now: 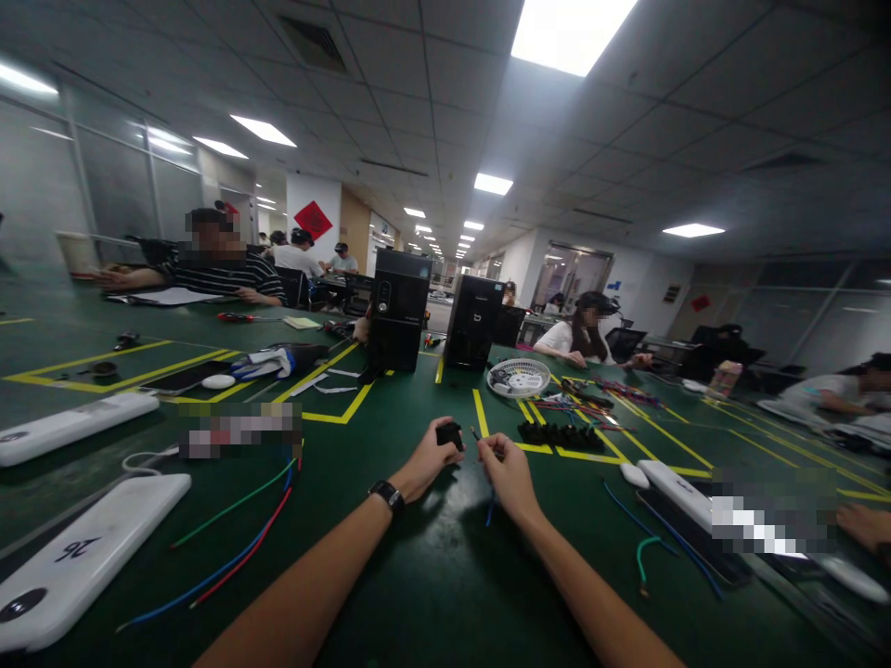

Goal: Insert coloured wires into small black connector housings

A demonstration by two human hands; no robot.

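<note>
green table (432, 594); left hand (428, 461) grips black connector (449, 433).

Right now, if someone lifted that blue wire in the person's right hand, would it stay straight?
Probably not: the blue wire droops below the right hand, so it looks floppy. It seems thin, likely light.

Matt green table mat (432, 575), glossy white plastic cases (83, 557), and a black plastic connector (449, 434).
</note>
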